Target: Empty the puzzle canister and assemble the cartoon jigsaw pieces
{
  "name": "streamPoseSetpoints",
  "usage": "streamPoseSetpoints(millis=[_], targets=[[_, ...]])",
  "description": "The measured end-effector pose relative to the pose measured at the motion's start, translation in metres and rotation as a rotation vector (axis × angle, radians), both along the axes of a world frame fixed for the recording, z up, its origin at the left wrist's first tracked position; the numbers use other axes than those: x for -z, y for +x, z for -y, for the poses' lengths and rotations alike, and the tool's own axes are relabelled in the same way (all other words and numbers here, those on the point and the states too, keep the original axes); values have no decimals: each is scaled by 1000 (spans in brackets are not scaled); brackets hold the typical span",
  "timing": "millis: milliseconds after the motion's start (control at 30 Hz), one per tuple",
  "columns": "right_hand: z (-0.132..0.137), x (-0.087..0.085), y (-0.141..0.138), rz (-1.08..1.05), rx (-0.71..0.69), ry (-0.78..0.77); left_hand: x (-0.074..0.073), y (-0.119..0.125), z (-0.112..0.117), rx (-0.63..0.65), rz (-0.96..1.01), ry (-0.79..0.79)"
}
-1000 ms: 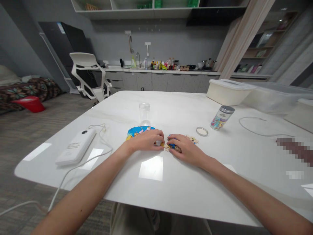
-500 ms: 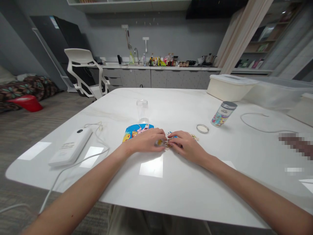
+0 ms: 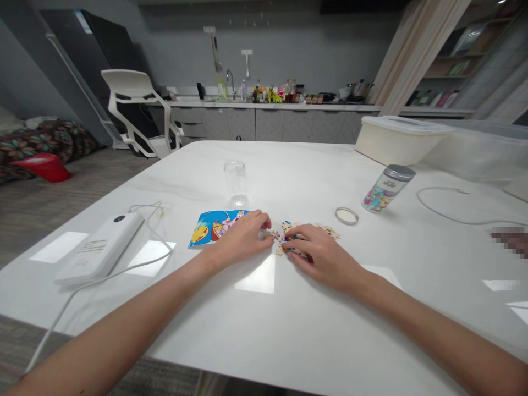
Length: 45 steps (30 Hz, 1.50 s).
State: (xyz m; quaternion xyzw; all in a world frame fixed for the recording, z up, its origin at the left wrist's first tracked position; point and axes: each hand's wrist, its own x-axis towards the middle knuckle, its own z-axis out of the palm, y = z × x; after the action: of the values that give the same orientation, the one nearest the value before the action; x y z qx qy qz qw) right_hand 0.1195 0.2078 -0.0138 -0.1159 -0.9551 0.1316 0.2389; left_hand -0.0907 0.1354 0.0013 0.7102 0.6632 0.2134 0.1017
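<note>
**Both hands low over a scatter of puzzle pieces**

Nearest the person, two bare forearms reach in over the white surface and meet near its middle. The right hand lies low and flat, its fingers spread and unclenched on the jigsaw pieces, probably to keep them from sliding on the glossy top. The left hand comes in from the other side with fingers bent and close together, the tips touching the pieces at the left edge of the scatter; whether they pinch one cannot be told. The pieces lie loose in a small cluster between and partly under both hands.

Just under the left hand's knuckles lies a colourful picture card, flat and face up, likely kept there so that it can be read against the pieces. To the left, well apart, a white power bank rests with its cable trailing off the edge.

Beyond the hands stands a clear glass, upright and seemingly empty. To the right a round lid lies flat near a printed tin with a grey cap; what the tin holds is hidden. Farther back two lidded tubs sit side by side, their contents unseen. A white chair and a kitchen counter lined with bottles close the room.
</note>
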Motion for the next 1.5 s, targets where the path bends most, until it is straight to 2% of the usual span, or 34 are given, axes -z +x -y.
streamPoseSetpoints(millis=[167,233,367,467,667,900,1033,1300,1500], targets=[[-1,1,1,-16,41,42,0,-7,-4,52,-7,18],[-3,1,2,-17,78,47,-2,-9,-4,145,-40,33],[-7,0,3,-18,147,56,-5,-11,-2,425,-126,35],[-7,-1,3,-11,119,70,-6,-11,-1,516,-162,14],[-4,0,1,40,46,90,-8,-10,0,489,-128,11],[-5,0,-2,45,90,94,-1,-6,0,496,-186,104],[-5,-1,-4,51,120,92,-4,-5,0,482,-208,125],[3,2,0,-4,191,21,-10,-3,2,409,-258,49],[6,8,0,-40,198,-12,-12,-7,3,411,-223,-17]])
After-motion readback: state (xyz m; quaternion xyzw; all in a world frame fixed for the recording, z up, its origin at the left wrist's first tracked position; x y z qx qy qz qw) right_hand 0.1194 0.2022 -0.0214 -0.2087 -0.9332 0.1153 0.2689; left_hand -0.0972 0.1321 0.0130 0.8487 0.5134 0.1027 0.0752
